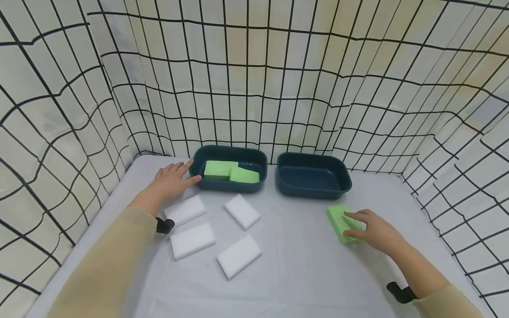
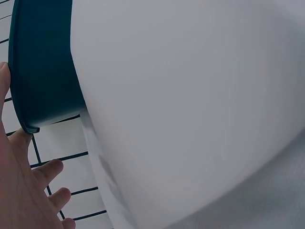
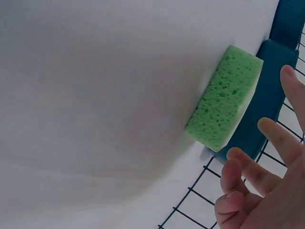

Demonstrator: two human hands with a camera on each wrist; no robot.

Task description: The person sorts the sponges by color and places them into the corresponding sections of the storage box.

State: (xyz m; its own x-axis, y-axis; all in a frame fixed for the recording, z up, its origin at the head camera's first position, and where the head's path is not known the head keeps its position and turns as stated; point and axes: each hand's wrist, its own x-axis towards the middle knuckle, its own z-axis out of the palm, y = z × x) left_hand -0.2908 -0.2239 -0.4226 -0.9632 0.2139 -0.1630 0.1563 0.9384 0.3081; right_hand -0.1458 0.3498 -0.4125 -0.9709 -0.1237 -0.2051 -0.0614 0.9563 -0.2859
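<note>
My left hand (image 1: 169,183) is at the left end of a dark teal plastic bin (image 1: 226,186), thumb and index finger spread along its rim. In the left wrist view the fingers (image 2: 49,171) extend past the bin's corner. Two green sponges (image 1: 220,169) lie inside that bin. My right hand (image 1: 375,234) hovers by another green sponge (image 1: 338,221) on the white-covered table, thumb and index finger extended over it. The right wrist view shows this sponge (image 3: 224,98) apart from the fingertips, its side porous.
A second teal bin (image 1: 314,194), with nothing in it, stands right of the first. Several white sponge blocks (image 1: 238,256) lie at the table's left and middle, one (image 1: 186,210) just below my left hand. Black wire mesh (image 1: 246,95) encloses the back and sides.
</note>
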